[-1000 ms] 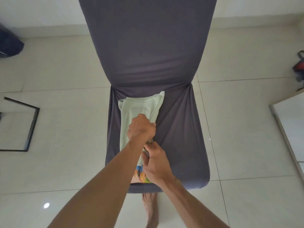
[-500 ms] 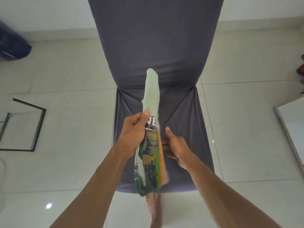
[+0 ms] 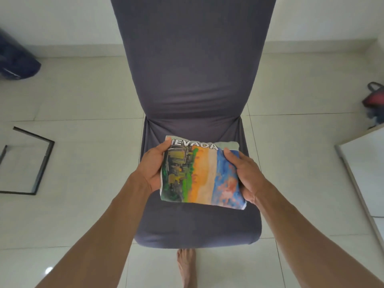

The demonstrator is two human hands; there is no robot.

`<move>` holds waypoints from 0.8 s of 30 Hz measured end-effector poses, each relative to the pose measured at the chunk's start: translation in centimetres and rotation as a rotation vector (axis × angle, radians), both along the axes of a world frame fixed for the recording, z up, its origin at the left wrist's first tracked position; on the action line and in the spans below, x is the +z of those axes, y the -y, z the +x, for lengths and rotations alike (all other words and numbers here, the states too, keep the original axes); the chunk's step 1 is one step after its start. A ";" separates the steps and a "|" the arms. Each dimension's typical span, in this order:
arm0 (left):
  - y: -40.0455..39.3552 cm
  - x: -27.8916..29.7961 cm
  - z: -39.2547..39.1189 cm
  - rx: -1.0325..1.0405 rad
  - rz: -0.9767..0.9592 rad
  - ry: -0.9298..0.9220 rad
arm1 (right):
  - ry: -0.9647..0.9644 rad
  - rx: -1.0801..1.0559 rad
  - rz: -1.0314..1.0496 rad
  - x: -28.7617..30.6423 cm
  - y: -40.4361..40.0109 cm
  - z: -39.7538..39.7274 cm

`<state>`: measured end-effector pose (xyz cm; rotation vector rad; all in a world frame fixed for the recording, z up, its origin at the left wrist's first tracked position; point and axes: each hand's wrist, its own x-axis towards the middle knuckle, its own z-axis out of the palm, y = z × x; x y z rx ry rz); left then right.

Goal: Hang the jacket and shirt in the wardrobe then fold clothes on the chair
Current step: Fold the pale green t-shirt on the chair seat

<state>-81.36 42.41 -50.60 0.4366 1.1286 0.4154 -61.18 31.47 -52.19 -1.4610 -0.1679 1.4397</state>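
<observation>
To the far left of the chair, on the tiled floor, there is a dark blue bundle against the wall, and nearer to the chair a black frame lies flat.

The left hand grips the left edge of the folded shirt, with the thumb on top and the fingers curled under it. The shirt is a compact rectangle with a colourful print and the word "NEVADA" facing up. It is over the middle of the chair seat, in front of the backrest; I cannot say for sure if it rests on the seat or is held just above it. The right hand clamps the right edge in the same way, thumb above and fingers around the side.

The shirt looks light and soft, so the fold will probably open if only one corner is taken. I think it is best to hold it at both short edges, as here, or to support it flat from below. The cloth is not slippery and not fragile, so a gentle grip should be enough.

Below the chair seat a bare foot stands on the floor. To the right of the chair is a white panel, and behind it a red and black bag.
</observation>
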 end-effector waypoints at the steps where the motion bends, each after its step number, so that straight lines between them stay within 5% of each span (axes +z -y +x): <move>1: -0.3 -0.3 0.1 -0.004 0.008 0.038 | 0.021 0.001 0.017 0.3 -0.4 0.3; 7: -0.7 -1.5 -0.5 -0.004 0.182 0.118 | 0.147 0.066 0.081 0.7 -1.4 0.8; 12: 5.3 -6.5 -2.6 -0.227 0.040 -0.325 | 0.493 0.238 -0.265 -5.1 2.7 -0.8; 16: 9.2 -9.9 -4.0 -0.477 0.248 -0.795 | 0.726 0.378 -0.424 -7.3 7.2 -2.2; 24: 10.8 -10.6 -4.5 -0.577 0.413 -0.985 | 0.905 0.430 -0.475 -9.1 9.7 -3.2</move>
